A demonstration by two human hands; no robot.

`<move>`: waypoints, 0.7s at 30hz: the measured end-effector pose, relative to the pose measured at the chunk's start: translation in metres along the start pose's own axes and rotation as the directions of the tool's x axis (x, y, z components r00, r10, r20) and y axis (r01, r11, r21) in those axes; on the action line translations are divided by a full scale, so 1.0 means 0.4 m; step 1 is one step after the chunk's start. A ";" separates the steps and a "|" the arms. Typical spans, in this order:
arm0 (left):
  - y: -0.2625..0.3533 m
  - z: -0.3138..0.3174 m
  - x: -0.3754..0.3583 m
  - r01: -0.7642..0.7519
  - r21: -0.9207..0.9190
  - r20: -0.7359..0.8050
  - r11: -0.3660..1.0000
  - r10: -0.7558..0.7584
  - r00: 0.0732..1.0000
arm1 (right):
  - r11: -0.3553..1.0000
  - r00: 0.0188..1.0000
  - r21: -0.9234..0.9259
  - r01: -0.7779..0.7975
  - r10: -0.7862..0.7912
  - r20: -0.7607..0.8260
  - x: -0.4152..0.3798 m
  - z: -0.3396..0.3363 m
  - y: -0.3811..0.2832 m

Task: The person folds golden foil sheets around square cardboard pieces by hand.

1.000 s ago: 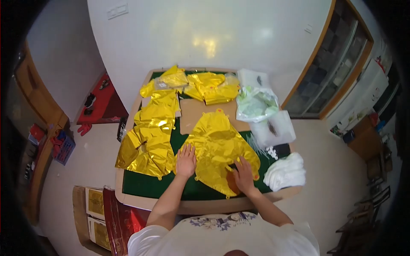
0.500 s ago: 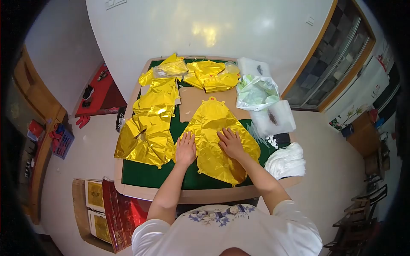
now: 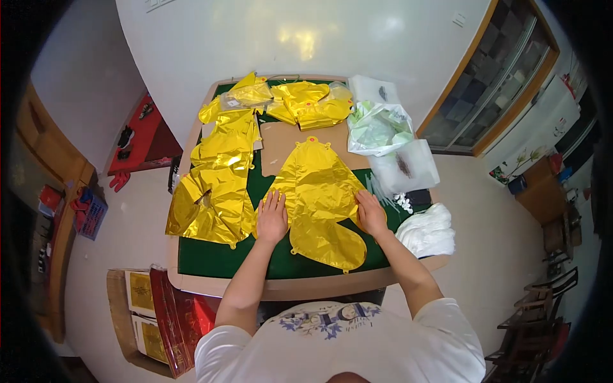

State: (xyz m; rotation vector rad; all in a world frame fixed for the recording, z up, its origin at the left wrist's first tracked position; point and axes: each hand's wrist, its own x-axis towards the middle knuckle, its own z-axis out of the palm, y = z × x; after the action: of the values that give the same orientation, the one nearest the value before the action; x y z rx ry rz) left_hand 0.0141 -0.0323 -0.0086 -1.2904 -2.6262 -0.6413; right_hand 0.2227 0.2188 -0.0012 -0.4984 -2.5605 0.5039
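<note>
A flat gold foil balloon (image 3: 316, 185) lies in front of me on the green tabletop (image 3: 211, 258), its narrow end with a small red-orange spot pointing away from me. My left hand (image 3: 272, 218) rests palm down on the balloon's left side, fingers stretched out. On the right edge, my right hand (image 3: 372, 214) lies flat over the foil with its fingers extended. The lower lobe curves to the right, and a strip of green shows between it and the part under my right hand. Neither hand holds anything.
More crumpled gold foil balloons (image 3: 217, 204) lie along the left and back. A brown cardboard sheet (image 3: 273, 143) is beyond the balloon. To the right are a clear plastic bag (image 3: 381, 131), white packets (image 3: 405, 169), and a white bundle (image 3: 428, 231). An open carton (image 3: 118, 306) stands on the floor.
My right hand has slid from the balloon's middle to its right edge. A green gap has opened between the right side and the lower lobe. My left hand stays nearly in place.
</note>
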 end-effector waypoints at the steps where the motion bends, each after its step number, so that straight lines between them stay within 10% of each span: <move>1: -0.004 -0.001 -0.002 -0.005 0.007 0.005 1.000 0.005 1.000 | 1.000 1.000 -0.022 -0.002 0.002 0.009 0.002 0.000 0.000; 21: 0.143 0.076 0.154 -0.205 -0.012 0.300 0.979 0.199 0.933 | 0.998 0.999 -0.045 -0.047 0.048 0.023 0.001 -0.010 -0.016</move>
State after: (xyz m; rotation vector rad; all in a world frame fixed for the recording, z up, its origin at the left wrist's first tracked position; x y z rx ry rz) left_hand 0.0224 0.0560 0.0011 -1.7473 -2.6621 -0.4136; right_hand 0.2230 0.2145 0.0050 -0.5727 -2.5925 0.4734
